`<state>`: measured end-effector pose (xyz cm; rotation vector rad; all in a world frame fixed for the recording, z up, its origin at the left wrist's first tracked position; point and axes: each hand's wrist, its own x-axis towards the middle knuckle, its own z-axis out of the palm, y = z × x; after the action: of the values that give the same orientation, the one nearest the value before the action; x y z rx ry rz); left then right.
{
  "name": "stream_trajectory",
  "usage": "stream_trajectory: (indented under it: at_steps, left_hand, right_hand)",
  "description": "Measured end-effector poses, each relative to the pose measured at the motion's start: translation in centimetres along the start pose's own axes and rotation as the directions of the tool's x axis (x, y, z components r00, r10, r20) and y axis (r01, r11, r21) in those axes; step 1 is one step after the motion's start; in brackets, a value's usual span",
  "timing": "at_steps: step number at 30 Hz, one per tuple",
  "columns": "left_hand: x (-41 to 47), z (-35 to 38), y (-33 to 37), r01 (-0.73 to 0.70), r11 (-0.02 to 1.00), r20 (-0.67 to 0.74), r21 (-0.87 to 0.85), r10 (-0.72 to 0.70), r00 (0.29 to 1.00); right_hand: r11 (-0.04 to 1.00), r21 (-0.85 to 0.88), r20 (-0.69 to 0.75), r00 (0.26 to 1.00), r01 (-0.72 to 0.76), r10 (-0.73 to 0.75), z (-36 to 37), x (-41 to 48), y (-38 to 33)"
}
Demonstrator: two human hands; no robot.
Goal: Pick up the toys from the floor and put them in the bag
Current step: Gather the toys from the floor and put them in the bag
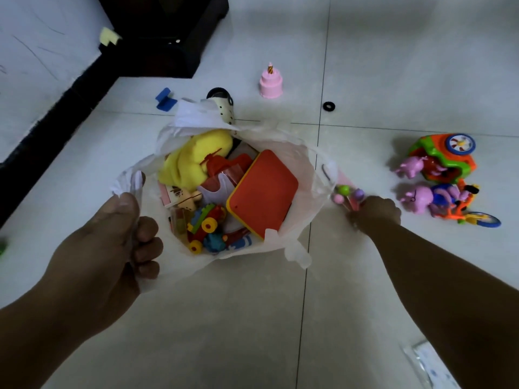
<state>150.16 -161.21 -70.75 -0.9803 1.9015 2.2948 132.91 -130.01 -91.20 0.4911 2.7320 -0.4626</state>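
The left hand (112, 242), nearest the lens, had its fingers curled tight round the rim of the toy-filled bag (307, 164) at 9 o'clock, while at the bag's 3 o'clock the right hand (376, 214) gripped a small bead toy (348, 193) just outside the rim, pig toys (438, 169) lying farther out.

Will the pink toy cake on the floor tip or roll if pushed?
The pink toy cake stands upright on a wide base tier, so it would probably slide rather than tip. It looks like plastic, likely light and stiff. Its thin candle may snap.
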Motion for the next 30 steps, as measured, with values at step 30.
stream_trajectory:
  at_steps: [30]
  left_hand:
    - [0.5, -0.6, 1.2, 0.098, 0.981, 0.135, -0.169, -0.075, 0.988]
  right_hand:
    - [0.597, -0.102, 0.227, 0.603, 0.796, -0.765, -15.0, -21.1, -9.1]
